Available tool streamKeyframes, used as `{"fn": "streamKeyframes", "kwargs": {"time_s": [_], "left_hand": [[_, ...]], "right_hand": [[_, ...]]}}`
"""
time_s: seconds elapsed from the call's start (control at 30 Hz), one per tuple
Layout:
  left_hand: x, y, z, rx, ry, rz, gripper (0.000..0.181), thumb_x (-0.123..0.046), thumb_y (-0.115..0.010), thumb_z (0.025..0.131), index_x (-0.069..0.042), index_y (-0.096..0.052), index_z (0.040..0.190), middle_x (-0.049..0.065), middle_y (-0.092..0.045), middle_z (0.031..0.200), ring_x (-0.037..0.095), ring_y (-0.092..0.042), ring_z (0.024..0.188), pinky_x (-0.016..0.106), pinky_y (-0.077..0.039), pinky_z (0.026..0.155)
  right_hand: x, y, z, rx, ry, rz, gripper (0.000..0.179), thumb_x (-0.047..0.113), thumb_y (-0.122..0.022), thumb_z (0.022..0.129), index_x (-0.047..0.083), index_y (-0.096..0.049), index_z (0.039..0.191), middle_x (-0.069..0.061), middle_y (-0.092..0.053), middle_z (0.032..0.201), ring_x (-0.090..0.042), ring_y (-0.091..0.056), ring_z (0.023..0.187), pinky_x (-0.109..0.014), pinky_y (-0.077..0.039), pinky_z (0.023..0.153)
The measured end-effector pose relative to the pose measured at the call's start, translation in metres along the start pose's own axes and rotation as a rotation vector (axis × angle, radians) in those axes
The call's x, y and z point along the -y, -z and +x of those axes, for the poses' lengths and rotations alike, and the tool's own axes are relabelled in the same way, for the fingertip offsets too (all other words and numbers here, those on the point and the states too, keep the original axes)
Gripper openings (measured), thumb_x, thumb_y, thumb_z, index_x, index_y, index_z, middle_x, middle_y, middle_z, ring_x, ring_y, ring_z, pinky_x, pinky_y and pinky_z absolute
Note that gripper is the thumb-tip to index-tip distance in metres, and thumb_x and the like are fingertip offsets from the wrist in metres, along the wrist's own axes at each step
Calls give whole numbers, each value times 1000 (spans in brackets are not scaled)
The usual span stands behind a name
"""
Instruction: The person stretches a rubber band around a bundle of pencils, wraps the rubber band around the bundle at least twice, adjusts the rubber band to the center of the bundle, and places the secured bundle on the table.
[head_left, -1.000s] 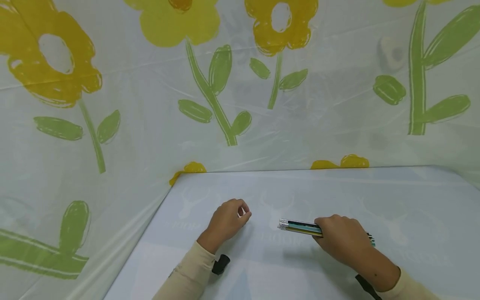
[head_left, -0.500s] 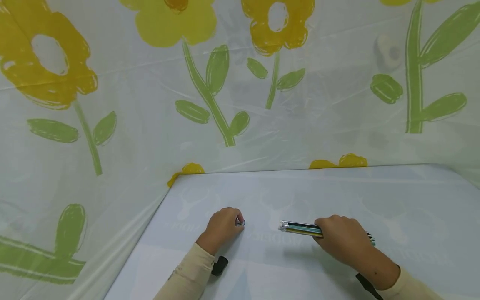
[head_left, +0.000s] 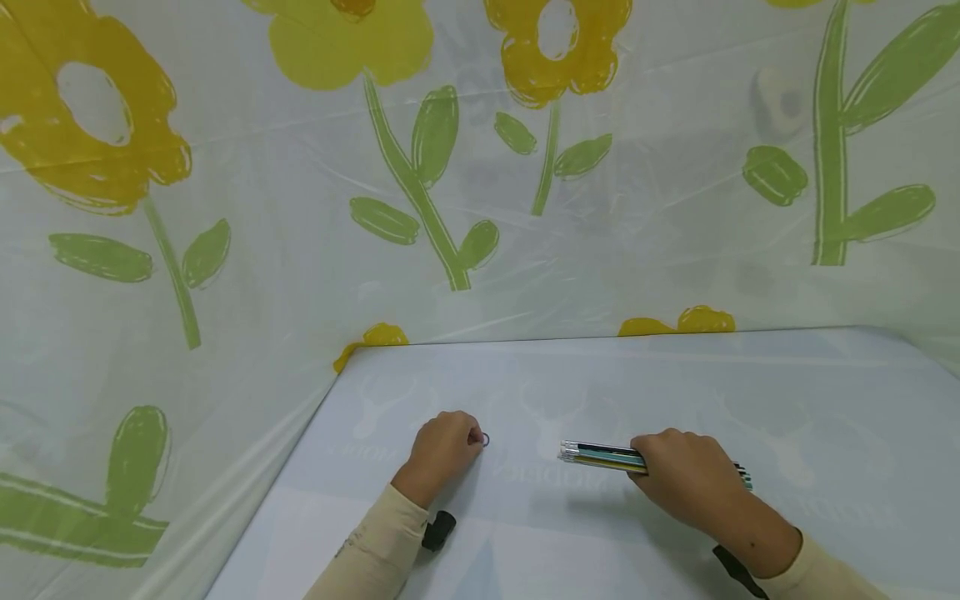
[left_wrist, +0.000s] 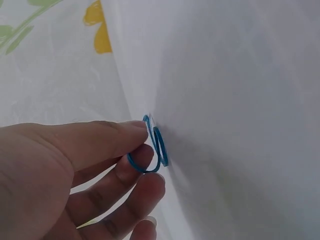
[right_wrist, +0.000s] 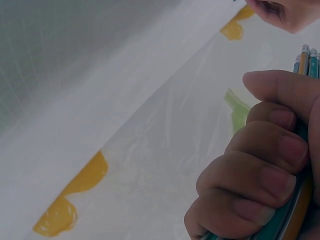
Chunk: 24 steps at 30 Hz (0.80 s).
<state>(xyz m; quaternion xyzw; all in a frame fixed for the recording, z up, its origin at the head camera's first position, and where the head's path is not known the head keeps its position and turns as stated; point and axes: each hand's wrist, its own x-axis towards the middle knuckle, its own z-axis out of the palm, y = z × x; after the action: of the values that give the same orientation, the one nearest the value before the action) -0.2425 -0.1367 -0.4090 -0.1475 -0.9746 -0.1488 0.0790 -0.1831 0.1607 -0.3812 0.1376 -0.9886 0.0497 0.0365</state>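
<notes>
My left hand [head_left: 442, 450] is above the left-middle of the table and pinches a thin blue rubber band [left_wrist: 158, 150] between thumb and index finger. In the left wrist view the band hangs in a doubled loop by the fingertips, while the other fingers curl loosely below. To the right, my right hand [head_left: 690, 479] grips a bundle of several pencils [head_left: 600, 455] in its fist. Their ends with metal ferrules and white erasers point left toward the left hand; the other ends stick out behind the fist. The middle of the bundle is hidden by the fingers.
A white table [head_left: 525, 533] with faint printed patterns lies under both hands. Behind it and at the left hangs a pale curtain [head_left: 285, 208] with yellow flowers and green leaves, meeting the table's far edge. A black wrist strap [head_left: 438, 531] shows below the left hand.
The left hand has lowered slightly and shifted a little left, its fingers drawing closer together around the rubber band, which now shows at the fingertips. The right hand with the pencils has barely moved.
</notes>
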Motion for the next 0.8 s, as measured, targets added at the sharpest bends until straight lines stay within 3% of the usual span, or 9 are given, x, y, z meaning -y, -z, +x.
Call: {"fn": "streamKeyframes", "kwargs": {"time_s": [0.33, 0.57, 0.8], "left_hand": [[-4, 3, 3, -32, 29, -21, 6, -11, -77, 86, -13, -74, 81, -6, -64, 70, 7, -50, 62, 22, -42, 57], [-10, 7, 2, -90, -13, -12, 6, -12, -77, 86, -14, -73, 82, -4, -61, 76, 7, -50, 65, 21, -41, 56], [-18, 12, -1, -102, -40, -21, 4, -12, -77, 86, -15, -74, 84, -3, -61, 78, 8, -53, 66, 19, -42, 56]], "right_hand": [[-2, 1, -1, -13, 3, -1, 18, 22, -82, 80, 10, -75, 91, 3, -68, 73, -12, -49, 57, -30, -46, 52], [-2, 3, -2, -27, 6, 0, 16, 22, -82, 80, 11, -74, 90, 4, -67, 71, -12, -48, 58, -29, -45, 52], [-1, 4, -2, -23, -4, 4, 15, 21, -82, 80, 12, -74, 88, 5, -66, 70, -12, -48, 58, -29, -44, 52]]}}
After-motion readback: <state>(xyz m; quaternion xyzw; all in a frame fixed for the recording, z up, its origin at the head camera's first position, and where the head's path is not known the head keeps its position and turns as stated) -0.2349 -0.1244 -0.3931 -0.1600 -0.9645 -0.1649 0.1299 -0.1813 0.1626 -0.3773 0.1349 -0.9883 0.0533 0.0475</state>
